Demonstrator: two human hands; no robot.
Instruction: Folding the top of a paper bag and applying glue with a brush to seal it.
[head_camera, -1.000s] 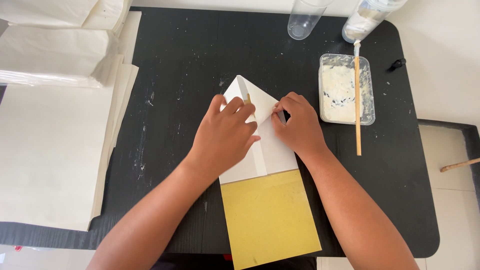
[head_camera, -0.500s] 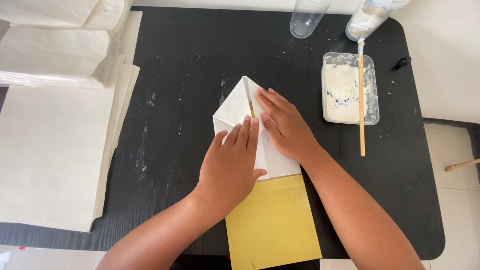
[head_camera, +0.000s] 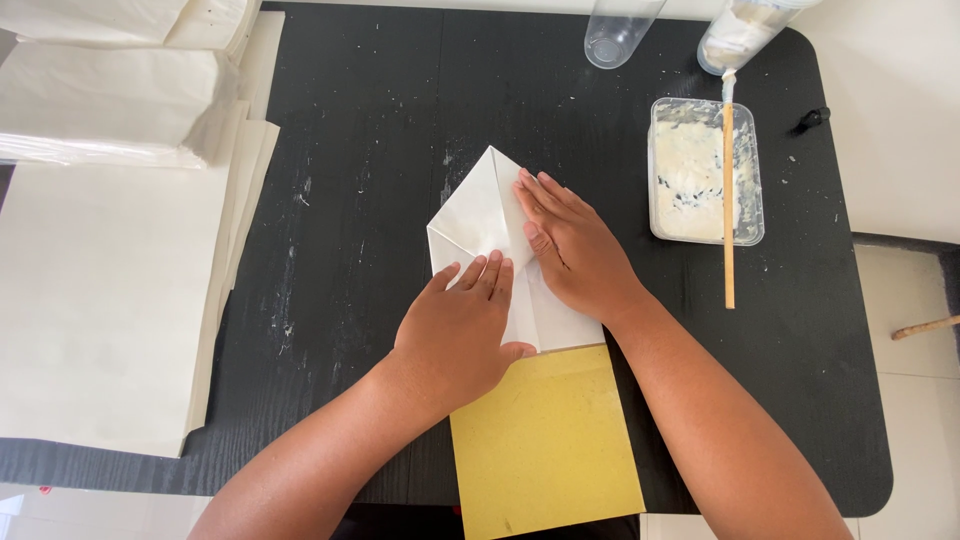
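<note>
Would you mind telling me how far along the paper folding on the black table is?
Done: the white paper has its top folded to a point over the yellow board. In hand: the left hand and right hand press the folds flat. The brush rests on the paste tub; a flat sheet stack lies alongside.

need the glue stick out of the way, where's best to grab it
Probably grip the stick at its bare lower end, coming from the near side. That end juts out past the tub over the table, while the upper end lies across the paste.

Matt white paper (head_camera: 480, 215); grained black table (head_camera: 380, 150)
</note>
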